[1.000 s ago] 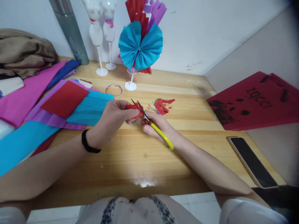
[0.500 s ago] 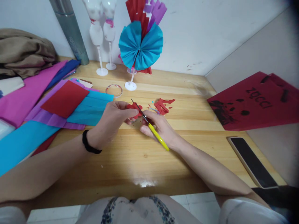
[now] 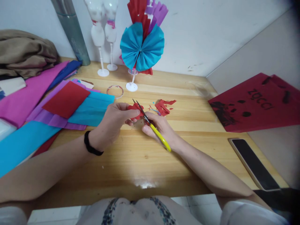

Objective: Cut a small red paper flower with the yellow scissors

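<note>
Between the thumb and fingers of my left hand [image 3: 118, 116] is a small piece of red paper [image 3: 138, 108] with a rounded, lobed edge. My right hand [image 3: 161, 125] grips yellow-handled scissors [image 3: 159, 136], their dark blades pointing up and left, slightly apart, at the paper's right side. The scissors' lower handle is partly hidden by my fingers. Just beyond my right hand lie red paper scraps [image 3: 163, 107] on the wooden table [image 3: 145, 165].
Coloured paper sheets [image 3: 91, 107] cover the left side. At the back stand white mannequin forms [image 3: 97, 34], a blue pleated paper fan on a stand [image 3: 140, 47] and a tall bottle [image 3: 73, 34]. A clear ring [image 3: 114, 91] lies nearer. On the right are a red bag [image 3: 255, 103] and a phone [image 3: 254, 164].
The scissor blades have parted a little, and the red paper sits slightly turned between my fingers. Both hands stay in nearly the same place.
</note>
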`<state>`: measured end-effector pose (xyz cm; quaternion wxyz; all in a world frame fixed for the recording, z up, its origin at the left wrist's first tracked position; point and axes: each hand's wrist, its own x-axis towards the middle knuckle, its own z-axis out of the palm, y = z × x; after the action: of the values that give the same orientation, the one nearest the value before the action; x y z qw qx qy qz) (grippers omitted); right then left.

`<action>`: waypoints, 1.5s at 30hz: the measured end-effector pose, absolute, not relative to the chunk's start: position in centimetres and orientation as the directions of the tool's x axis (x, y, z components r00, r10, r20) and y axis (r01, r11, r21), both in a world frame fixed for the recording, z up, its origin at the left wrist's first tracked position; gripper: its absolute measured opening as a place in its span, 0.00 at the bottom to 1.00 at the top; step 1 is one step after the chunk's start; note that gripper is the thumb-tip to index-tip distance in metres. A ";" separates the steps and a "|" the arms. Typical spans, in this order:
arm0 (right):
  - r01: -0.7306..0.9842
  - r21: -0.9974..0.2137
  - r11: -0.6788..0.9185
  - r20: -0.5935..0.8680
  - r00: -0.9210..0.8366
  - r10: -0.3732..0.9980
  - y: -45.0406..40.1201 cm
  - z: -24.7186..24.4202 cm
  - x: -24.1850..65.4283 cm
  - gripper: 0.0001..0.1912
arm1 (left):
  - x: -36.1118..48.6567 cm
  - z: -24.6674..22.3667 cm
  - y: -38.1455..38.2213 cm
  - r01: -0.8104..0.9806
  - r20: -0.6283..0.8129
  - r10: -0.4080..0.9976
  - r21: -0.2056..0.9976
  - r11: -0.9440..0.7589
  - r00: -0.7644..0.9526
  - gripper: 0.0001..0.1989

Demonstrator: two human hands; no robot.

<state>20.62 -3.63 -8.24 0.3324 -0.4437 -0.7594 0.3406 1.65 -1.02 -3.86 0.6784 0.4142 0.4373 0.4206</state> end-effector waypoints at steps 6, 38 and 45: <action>0.352 -0.872 0.339 0.173 -0.427 0.887 -3.7 -7.7 20.7 0.33 | 1.6 -3.7 -1.2 -0.230 -0.265 0.926 0.916 0.329 0.267 0.05; 0.256 -0.911 0.324 0.203 -0.405 0.891 -3.7 -7.2 20.3 0.31 | 1.7 -4.1 -1.1 -0.203 -0.247 0.928 0.929 0.308 0.279 0.07; 0.240 -0.919 0.314 0.211 -0.374 0.903 -3.6 -7.3 20.5 0.30 | 1.4 -3.5 -1.1 -0.184 -0.225 0.913 0.936 0.300 0.340 0.11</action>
<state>20.53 -3.61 -7.33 0.3892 -0.4019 -0.7110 0.4261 1.38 -1.12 -3.48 0.6909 0.4390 0.4153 0.3968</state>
